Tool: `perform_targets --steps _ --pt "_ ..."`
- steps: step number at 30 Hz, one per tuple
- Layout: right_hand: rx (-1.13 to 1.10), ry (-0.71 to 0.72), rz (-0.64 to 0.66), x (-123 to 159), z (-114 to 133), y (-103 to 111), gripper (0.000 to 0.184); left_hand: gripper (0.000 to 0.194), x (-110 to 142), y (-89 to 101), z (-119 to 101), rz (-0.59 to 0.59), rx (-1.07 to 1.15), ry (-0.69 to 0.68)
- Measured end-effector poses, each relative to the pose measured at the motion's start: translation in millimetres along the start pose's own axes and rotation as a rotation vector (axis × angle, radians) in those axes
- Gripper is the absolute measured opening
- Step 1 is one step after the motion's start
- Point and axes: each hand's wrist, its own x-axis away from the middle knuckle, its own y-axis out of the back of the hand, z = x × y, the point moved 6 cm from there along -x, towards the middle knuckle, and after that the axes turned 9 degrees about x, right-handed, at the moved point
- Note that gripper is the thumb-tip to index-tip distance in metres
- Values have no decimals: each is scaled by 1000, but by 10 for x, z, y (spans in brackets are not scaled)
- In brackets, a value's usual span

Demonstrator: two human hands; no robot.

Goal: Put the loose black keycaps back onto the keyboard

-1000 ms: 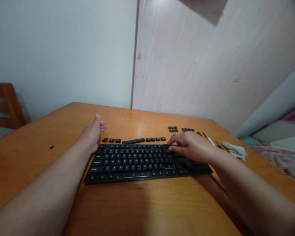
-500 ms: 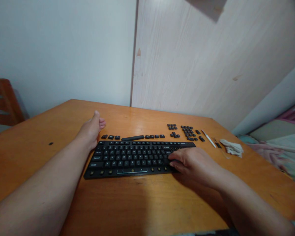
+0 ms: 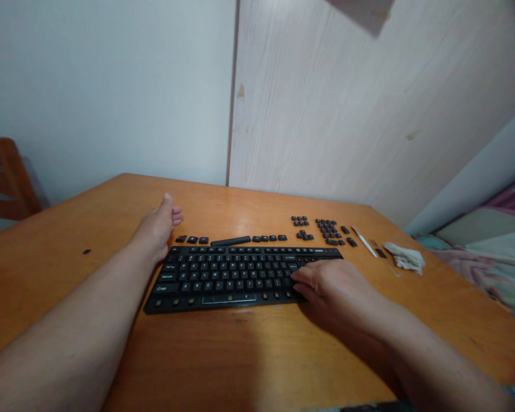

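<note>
A black keyboard (image 3: pixel 227 274) lies flat in front of me, its bottom row showing bare key mounts instead of caps. My right hand (image 3: pixel 328 283) rests over its right part and hides the keys there. Thumb and fingertips are drawn together at the right end of the letter rows; whatever is between them is hidden. My left hand (image 3: pixel 157 226) stands on its edge by the keyboard's far left corner, thumb up, fingers loosely apart and holding nothing. Behind the keyboard lie a long space bar key (image 3: pixel 230 241) and several loose keycaps (image 3: pixel 191 240).
Groups of loose keycaps (image 3: pixel 328 228) sit at the back right. Beyond them are a white pen-like stick (image 3: pixel 364 241), a small dark tool (image 3: pixel 381 252) and a crumpled white cloth (image 3: pixel 405 258). One small black piece (image 3: pixel 86 252) lies at left on the wooden table (image 3: pixel 223 360).
Both hands keep nearly the same places. The right fingertips have shifted slightly left on the keyboard; the whole view has also moved a little.
</note>
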Motion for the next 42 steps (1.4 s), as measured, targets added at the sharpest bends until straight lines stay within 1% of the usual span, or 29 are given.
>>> perform_targets --steps 7,14,18,23,24,26,29,31,33,36,40,42 --pt "50 -29 -12 7 41 -15 21 59 -14 -1 6 -6 1 -26" --pt "97 -43 -22 -11 74 -49 20 56 26 -15 -19 -7 6 1" --pt "116 -52 -18 -7 80 -45 21 57 5 -9 -4 -16 0 -1" --pt "242 -60 19 14 183 -59 17 58 -43 7 33 -4 -5 -8" --pt "282 -59 40 26 217 -70 19 58 -48 7 35 0 -4 -12" --pt "343 -54 90 56 287 -97 29 60 -50 7 33 1 3 -23" --pt "351 -61 125 104 369 -114 45 63 -44 0 30 8 13 -31" --pt "354 -80 151 123 396 -125 49 63 -43 -2 33 14 7 -27" --pt "382 -92 206 130 411 -158 55 62 -47 1 37 14 -10 -23" --pt "410 -85 256 129 443 -210 59 61 -48 6 37 13 -25 -19" --pt "403 -58 250 133 484 -240 60 58 -18 -4 15 5 -12 -11" --pt "396 -66 243 140 469 -225 61 58 1 -12 0 -1 -12 -3"
